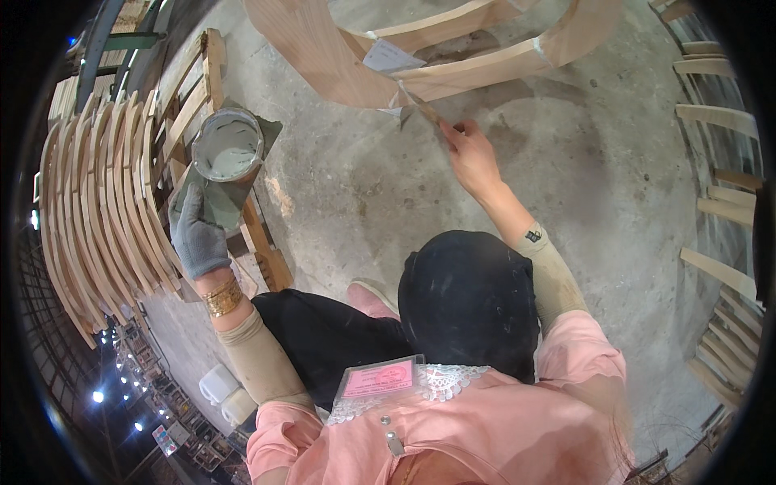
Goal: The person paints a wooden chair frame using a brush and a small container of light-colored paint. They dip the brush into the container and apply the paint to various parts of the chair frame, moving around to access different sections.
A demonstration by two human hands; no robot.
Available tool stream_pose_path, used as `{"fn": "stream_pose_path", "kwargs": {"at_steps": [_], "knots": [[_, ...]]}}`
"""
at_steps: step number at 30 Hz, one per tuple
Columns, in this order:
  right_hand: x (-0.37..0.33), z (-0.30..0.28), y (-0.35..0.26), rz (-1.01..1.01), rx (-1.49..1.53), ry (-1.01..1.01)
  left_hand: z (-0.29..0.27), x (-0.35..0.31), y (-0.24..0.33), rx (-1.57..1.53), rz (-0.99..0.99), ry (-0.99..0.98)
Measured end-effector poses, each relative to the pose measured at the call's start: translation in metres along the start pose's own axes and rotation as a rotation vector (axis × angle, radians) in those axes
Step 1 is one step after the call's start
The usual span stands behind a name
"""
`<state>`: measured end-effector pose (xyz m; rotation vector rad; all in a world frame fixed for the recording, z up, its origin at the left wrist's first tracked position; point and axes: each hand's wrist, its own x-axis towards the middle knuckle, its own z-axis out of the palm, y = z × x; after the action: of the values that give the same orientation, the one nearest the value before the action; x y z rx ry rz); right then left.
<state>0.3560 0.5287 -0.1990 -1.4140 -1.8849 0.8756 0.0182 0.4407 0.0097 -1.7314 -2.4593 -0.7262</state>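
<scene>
My bare right hand (473, 158) is closed around a slim, light-brown stick-like tool (427, 111). Its far end meets a joint at the lower corner of a curved pale wooden frame (461, 79); what kind of tip it has cannot be made out. On my left, a round tub (229, 145) holding grey paste sits on a grey-green sheet (220, 202). My left hand (200, 238), in a grey glove, lies against the sheet's near edge just below the tub, fingers stretched out. A white paper tag (390, 56) hangs at the frame's corner.
Under the sheet stands a wooden pallet-like rack (263, 246). Many curved wooden slats (101, 210) are stacked at far left, with more wooden pieces (719, 119) along the right edge. My dark-trousered knee (469, 303) rises above the concrete floor (339, 194).
</scene>
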Motion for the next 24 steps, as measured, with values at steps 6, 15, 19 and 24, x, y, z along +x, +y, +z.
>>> {"fn": "stream_pose_path", "kwargs": {"at_steps": [6, 15, 19, 24], "knots": [[-0.007, 0.009, 0.004, 0.011, -0.049, -0.045, 0.001, 0.009, 0.008, -0.825, -0.300, 0.090], [-0.020, -0.043, -0.006, 0.208, 0.518, -0.133, 0.007, 0.009, 0.038, -0.967, -0.411, 0.167], [-0.021, -0.078, -0.013, 0.336, 0.839, -0.175, 0.015, 0.004, 0.034, -0.902, -0.375, 0.147], [-0.017, -0.101, -0.064, 0.290, 0.841, -0.264, 0.013, -0.026, 0.004, -0.811, -0.447, 0.073]]}}
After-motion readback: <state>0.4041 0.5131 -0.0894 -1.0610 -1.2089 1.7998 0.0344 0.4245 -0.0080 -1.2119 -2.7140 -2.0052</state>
